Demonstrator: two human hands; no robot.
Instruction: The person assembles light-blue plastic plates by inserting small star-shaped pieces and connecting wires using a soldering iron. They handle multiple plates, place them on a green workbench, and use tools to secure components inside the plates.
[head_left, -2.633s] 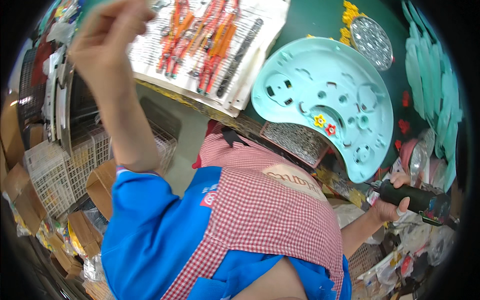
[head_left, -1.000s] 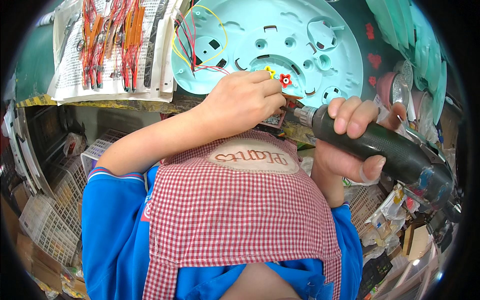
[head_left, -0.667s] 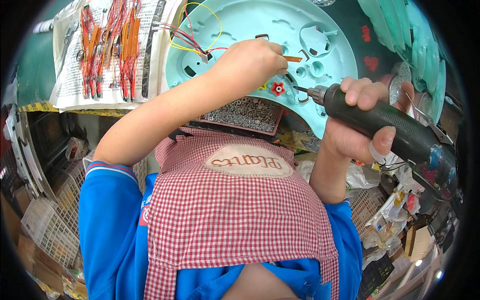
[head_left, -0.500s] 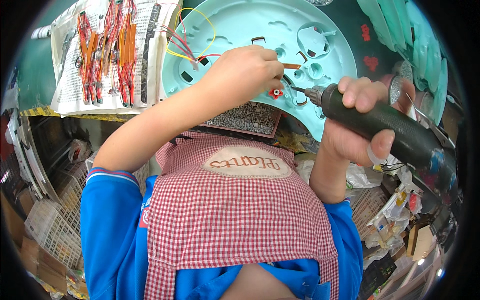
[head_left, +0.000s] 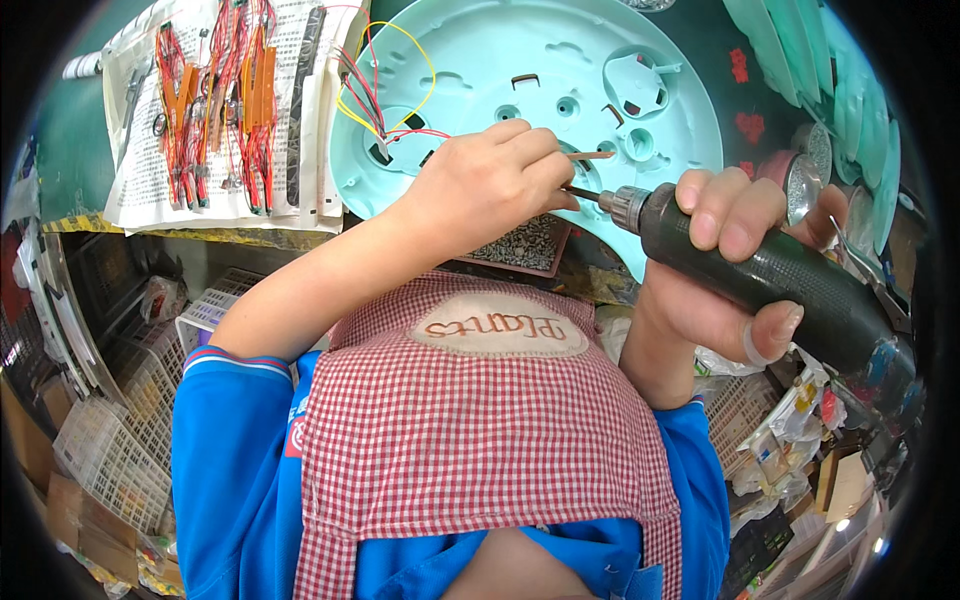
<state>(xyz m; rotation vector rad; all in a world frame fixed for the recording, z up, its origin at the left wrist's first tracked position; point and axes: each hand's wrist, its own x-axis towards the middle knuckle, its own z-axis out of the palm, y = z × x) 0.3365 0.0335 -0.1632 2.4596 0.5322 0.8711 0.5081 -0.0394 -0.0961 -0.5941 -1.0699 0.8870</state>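
Note:
My left hand [head_left: 490,180] is closed over the turquoise plastic shell [head_left: 470,60], its fingers pinched together. A thin brown strip [head_left: 592,155], seen nearly edge-on, sticks out from between these fingers. Whatever else the fingertips cover is hidden. My right hand [head_left: 725,230] grips a black power screwdriver [head_left: 770,255], held slanting. Its thin bit [head_left: 582,192] reaches to the tips of my left fingers. A connector with red, black and yellow wires [head_left: 378,148] lies on the shell's left part, some wires running toward my left hand.
Orange strips with bundled red wires [head_left: 225,110] lie on printed paper [head_left: 130,160] at the left. A box of small screws [head_left: 530,245] stands at the near table edge. Red plastic pieces [head_left: 748,126] lie right of the shell, beside stacked turquoise parts [head_left: 800,50].
The red star-shaped piece by my left fingertips has gone from sight. The brown strip has tilted edge-on, and the screwdriver bit has come closer to my left fingers. The shell has shifted slightly.

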